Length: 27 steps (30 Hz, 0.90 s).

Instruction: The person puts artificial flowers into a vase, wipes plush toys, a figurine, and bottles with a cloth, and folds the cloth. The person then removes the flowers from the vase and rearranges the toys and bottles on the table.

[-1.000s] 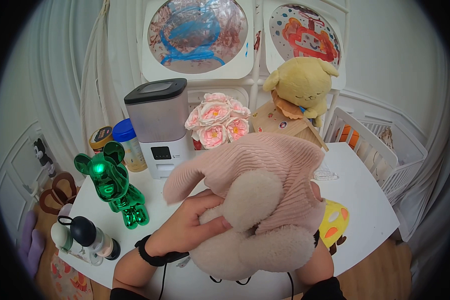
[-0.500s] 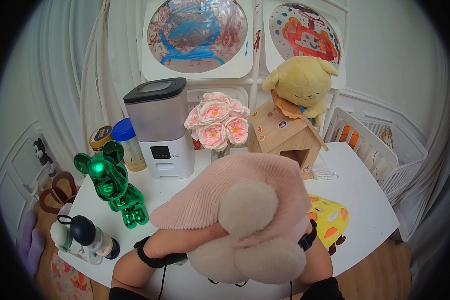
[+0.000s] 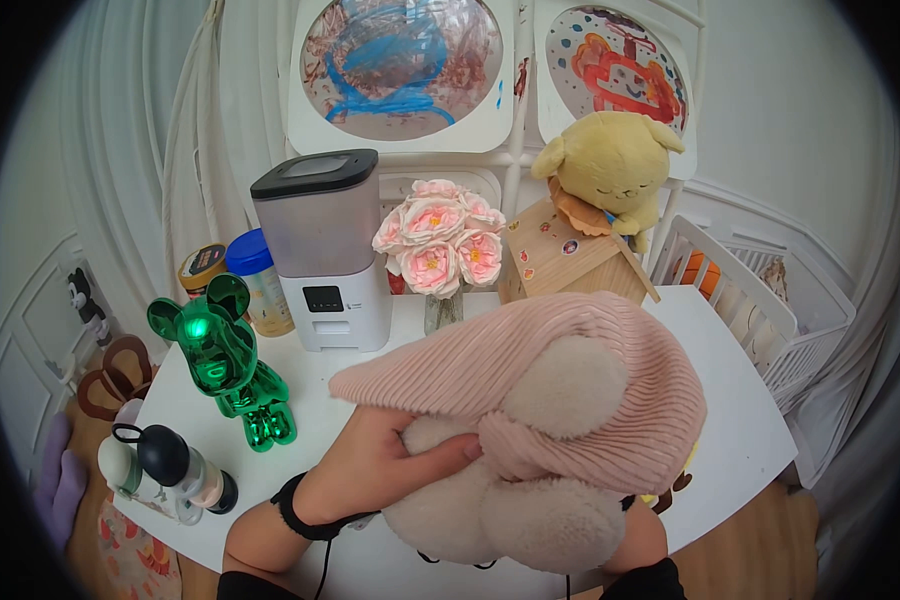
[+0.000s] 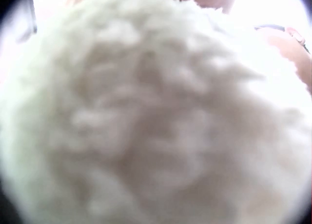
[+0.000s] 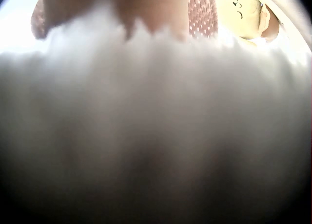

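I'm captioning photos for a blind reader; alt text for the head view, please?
A left hand grips a pink ribbed soft item with pale fluffy bulges above a white table bearing a shiny green figure and pink flowers.

Left of the flowers (image 3: 435, 240) stands the dispenser (image 3: 325, 245); farther left, the figurine (image 3: 225, 362); right of them, the wooden house (image 3: 560, 260); before them, the plush item (image 3: 530, 437).

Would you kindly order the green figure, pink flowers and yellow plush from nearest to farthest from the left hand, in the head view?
1. Green figure, left of the left hand.
2. Pink flowers, beyond the pink fabric.
3. Yellow plush, on the wooden house.
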Tool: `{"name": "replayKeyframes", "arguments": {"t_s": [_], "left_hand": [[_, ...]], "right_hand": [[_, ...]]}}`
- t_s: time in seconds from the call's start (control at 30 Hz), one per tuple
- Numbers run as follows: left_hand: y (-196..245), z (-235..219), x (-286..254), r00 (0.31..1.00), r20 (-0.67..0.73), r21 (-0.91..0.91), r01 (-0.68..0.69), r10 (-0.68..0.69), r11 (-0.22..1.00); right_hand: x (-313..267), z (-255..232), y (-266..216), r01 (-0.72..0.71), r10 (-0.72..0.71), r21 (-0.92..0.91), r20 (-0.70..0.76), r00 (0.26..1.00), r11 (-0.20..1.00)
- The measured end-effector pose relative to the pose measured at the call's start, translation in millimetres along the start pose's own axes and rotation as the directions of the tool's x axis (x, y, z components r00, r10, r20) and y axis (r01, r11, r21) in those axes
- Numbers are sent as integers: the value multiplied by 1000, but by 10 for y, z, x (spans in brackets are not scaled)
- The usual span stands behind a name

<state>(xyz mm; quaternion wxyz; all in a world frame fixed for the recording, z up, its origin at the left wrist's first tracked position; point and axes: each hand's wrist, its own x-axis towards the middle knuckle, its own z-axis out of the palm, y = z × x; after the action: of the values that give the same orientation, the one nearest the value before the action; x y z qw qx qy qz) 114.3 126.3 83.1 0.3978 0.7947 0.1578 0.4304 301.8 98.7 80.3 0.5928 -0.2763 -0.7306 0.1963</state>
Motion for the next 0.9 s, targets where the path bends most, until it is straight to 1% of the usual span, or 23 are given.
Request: {"name": "replayKeyframes", "arguments": {"t_s": [0.03, 0.07, 0.1, 0.17, 0.2, 0.27, 0.3, 0.37, 0.4, 0.47, 0.5, 0.53, 0.57, 0.6, 0.63, 0.67, 0.73, 0.77, 0.87, 0.9], "left_hand": [[51, -27, 9, 996, 46, 8, 81, -81, 997], [78, -45, 12, 983, 90, 21, 159, -161, 987], [48, -45, 16, 984, 85, 19, 158, -159, 987], [-55, -32, 35, 990, 75, 67, 117, -122, 991], [-76, -24, 35, 990, 73, 65, 118, -123, 991], [-103, -9, 44, 996, 50, 81, 67, -71, 994], [-114, -5, 47, 996, 49, 79, 65, -69, 995], [-135, -3, 50, 999, 30, 140, -25, 21, 990], [-143, -10, 61, 999, 29, 142, -28, 25, 989], [-156, -21, 75, 998, 56, 132, -34, 27, 991], [-161, -19, 74, 998, 53, 129, -34, 28, 991], [-165, -16, 74, 998, 46, 129, -40, 34, 991], [-169, -14, 73, 998, 40, 128, -46, 41, 991], [-170, -14, 71, 998, 37, 126, -48, 44, 991], [-168, -13, 70, 998, 44, 124, -57, 52, 991], [-168, -14, 65, 997, 53, 121, -64, 58, 991], [-164, -33, 67, 995, 73, 125, -73, 64, 989], [-165, -42, 71, 993, 96, 130, -83, 71, 988], [-185, -42, 81, 991, 75, 87, -115, 109, 990], [-184, -51, 87, 991, 75, 86, -116, 109, 990]], "right_hand": [[-184, -97, -5, 0, 0, -10, 1, 1000, 1000], [-651, -225, -30, 1, -1, -20, 3, 1000, 1000], [-997, -303, -41, 4, -4, -30, 5, 1000, 1000], [-874, -191, 6, 9, -8, -49, 6, 1000, 999], [-664, -127, 39, 8, -8, -59, 6, 1000, 998], [-211, -30, 93, 6, -6, -81, 2, 1000, 997], [-119, -20, 107, 8, -8, -94, 0, 1000, 996], [-144, -105, 116, 18, -19, -117, -3, 1000, 993], [-62, -138, 129, 24, -24, -128, -5, 1000, 992], [-190, -180, 137, 28, -30, -148, -6, 1000, 989], [-377, -288, 107, 29, -31, -159, -6, 1000, 987], [-421, -305, 128, 31, -32, -171, -7, 999, 985], [-385, -312, 137, 32, -34, -183, -8, 999, 982], [-476, -177, 72, 35, -38, -196, -8, 999, 980], [-279, -180, 179, 38, -41, -207, -8, 999, 978], [-751, -412, 145, 40, -43, -218, -9, 999, 975], [-743, -288, 188, 41, -44, -237, -9, 999, 971], [-830, -382, 166, 41, -45, -247, -11, 999, 968], [-908, -387, 228, 43, -50, -276, -18, 999, 960], [-622, -385, 257, 44, -52, -287, -21, 998, 957]]}}
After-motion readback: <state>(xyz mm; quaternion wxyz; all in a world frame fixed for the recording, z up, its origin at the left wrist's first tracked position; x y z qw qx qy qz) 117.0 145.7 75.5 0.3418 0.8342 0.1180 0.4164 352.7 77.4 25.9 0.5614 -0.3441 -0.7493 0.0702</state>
